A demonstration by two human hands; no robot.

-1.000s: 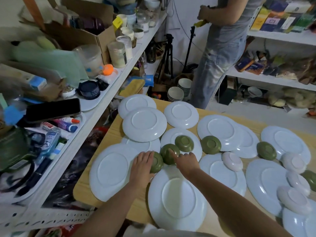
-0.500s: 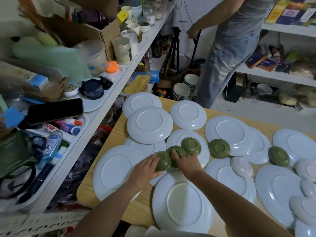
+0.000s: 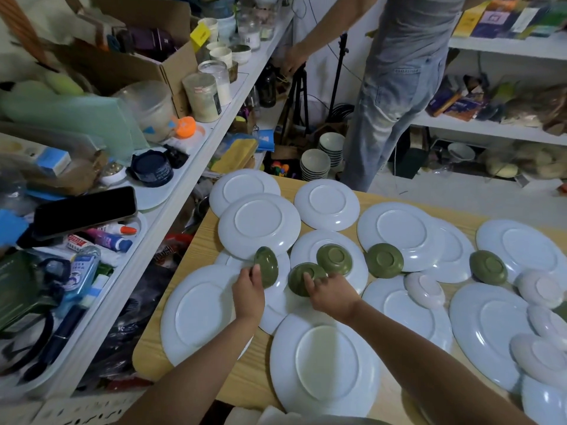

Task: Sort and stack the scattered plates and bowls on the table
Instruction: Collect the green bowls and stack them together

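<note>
readable text: none | shelf tube labels point(image 3: 76, 240): too blurred

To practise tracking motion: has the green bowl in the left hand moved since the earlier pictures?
Yes. The left hand has tipped its green bowl on edge and drawn it left, away from the upturned green bowl on the white plate.
</note>
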